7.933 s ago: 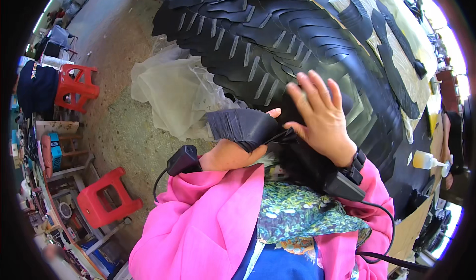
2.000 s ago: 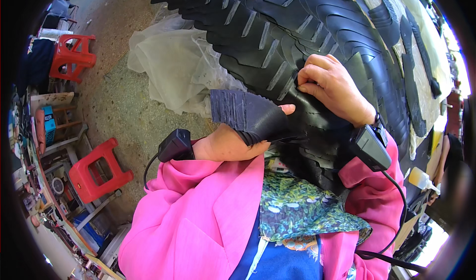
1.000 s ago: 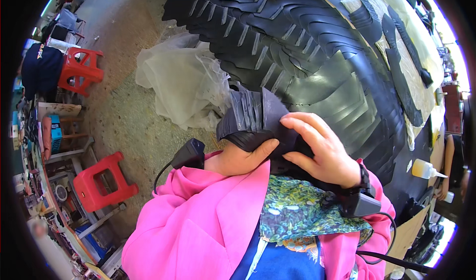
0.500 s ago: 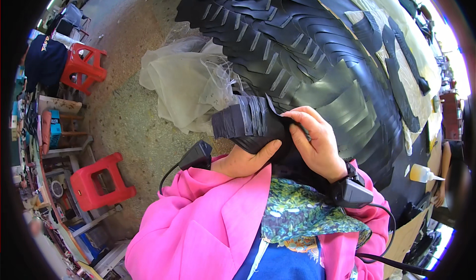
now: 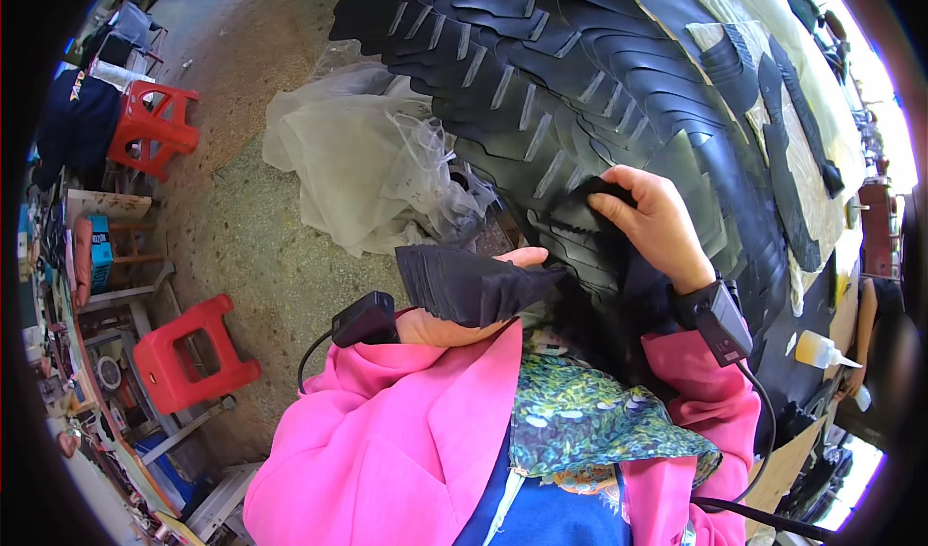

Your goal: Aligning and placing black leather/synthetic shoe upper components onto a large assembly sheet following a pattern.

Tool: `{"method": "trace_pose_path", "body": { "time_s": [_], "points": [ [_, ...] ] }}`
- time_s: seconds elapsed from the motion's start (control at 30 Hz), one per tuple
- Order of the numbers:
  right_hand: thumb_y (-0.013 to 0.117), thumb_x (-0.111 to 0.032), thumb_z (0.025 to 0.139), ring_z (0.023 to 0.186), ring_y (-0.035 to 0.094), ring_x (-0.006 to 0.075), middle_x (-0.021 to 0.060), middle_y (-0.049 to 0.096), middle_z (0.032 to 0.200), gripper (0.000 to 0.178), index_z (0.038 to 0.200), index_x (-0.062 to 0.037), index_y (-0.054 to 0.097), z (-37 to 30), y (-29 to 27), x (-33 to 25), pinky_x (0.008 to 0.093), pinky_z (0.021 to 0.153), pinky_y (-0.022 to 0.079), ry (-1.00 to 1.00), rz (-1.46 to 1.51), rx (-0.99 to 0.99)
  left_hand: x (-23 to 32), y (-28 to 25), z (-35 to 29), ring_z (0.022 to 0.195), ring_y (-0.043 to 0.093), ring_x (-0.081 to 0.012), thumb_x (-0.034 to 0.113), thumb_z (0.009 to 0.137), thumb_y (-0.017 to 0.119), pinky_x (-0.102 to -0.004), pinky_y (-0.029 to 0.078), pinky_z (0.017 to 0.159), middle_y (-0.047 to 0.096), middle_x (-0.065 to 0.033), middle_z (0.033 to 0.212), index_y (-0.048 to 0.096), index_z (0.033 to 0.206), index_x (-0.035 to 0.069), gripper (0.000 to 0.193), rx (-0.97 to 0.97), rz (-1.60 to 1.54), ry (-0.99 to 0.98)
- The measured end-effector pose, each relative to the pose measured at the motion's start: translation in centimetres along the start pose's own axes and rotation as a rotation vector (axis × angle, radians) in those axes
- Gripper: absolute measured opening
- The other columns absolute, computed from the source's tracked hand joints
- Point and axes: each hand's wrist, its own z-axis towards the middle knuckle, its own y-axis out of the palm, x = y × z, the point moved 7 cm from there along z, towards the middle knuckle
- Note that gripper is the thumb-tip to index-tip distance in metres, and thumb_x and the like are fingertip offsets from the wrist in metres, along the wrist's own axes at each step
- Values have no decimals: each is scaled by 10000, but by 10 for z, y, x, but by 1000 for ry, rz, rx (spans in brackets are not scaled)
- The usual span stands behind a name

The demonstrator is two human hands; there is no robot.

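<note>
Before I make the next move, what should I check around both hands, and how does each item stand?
1. Left hand supporting the fanned stack of thin black sheet pieces: ok.
2. Right hand pinching a thin black flexible piece between thumb and fingers: ok.
3. Only one piece in that pinch: cannot tell, too dark and blurred.
4. Overlapping rows of black sheet pieces in view beyond the hands: ok.
5. Pale squeeze bottle with yellowish contents apart from the right hand: ok.
</note>
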Motion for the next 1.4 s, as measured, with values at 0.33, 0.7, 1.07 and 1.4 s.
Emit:
{"method": "trace_pose_path", "body": {
  "time_s": [0.33, 0.7, 1.07, 1.4],
  "points": [
    [652, -181, 776, 779, 576, 355, 180, 604, 796, 229, 878, 16, 597, 6, 0, -2, 389, 676, 449, -50, -88, 2, -25, 6, 6, 995, 559, -133, -15, 881, 477, -273, 416, 912, 586, -90, 1110, 396, 1300, -6, 428, -14, -239, 35],
    [652, -179, 773, 798, 573, 341, 169, 602, 809, 214, 880, -2, 601, 7, 5, 1, 396, 697, 448, -34, -86, -30, -9, -9, 21, 824, 615, -194, 14, 776, 629, -288, 469, 796, 618, -105, 895, 547, 1192, 19, 424, 87, -144, 191],
    [651, -142, 767, 756, 569, 327, 136, 581, 809, 170, 851, -25, 561, 3, 3, -6, 383, 662, 447, -132, -77, 117, 14, -19, 30, 569, 563, -202, 95, 721, 674, -331, 409, 519, 604, -53, 737, 498, 1262, 35, 572, 141, 580, 174],
    [612, -95, 804, 684, 529, 297, 121, 527, 767, 140, 823, -18, 496, 5, 0, -2, 358, 604, 424, -126, -94, 219, 10, -20, 32, 603, 571, -214, 80, 732, 675, -331, 424, 545, 595, -74, 744, 522, 1222, 9, 518, 137, 516, 209]
  ]
}}
